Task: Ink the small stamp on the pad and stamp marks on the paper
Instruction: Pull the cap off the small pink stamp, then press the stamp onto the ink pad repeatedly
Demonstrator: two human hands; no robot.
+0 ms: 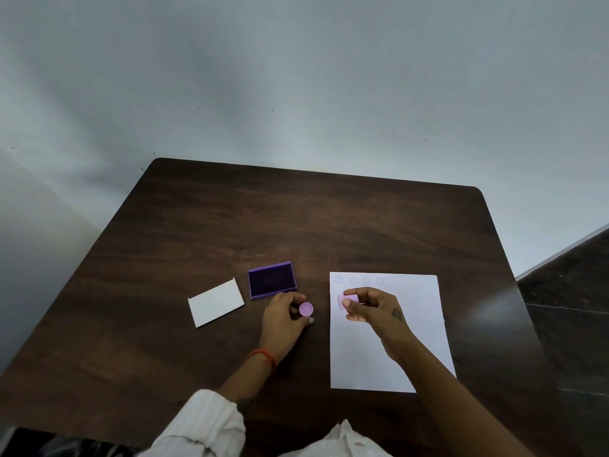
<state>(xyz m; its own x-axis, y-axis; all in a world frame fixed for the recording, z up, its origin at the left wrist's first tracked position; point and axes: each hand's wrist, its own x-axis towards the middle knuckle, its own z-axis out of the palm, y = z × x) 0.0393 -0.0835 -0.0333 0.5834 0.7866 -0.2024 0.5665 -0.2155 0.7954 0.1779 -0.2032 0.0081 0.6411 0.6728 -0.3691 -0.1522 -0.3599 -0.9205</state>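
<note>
A big dark brown desk (230,232) fills the view. It looks like smooth wood with rounded corners. Behind it is a plain pale wall (296,77).

A white sheet of paper (412,324) lies flat on the right side of the desk. It is a tall rectangle. Near its top edge sits a row of four faint round marks (359,280).

A smaller white card (216,302) lies flat on the left, a bit turned.

Just beside the card is the pad (272,280). It is a purple box shape with a dark, flat, inky middle. It is open.

The left hand (283,319) rests on the desk between the pad and the paper. Its fingers are closed on a small round pink cap (306,309). An orange thread band (263,356) goes round the wrist.

The right hand (374,306) is over the top part of the paper, under the marks. Its fingers are clamped on the stamp (347,299), a small pink plastic block. I cannot tell if the stamp touches the paper.

A white crinkly sleeve (204,423) shows at the bottom.
</note>
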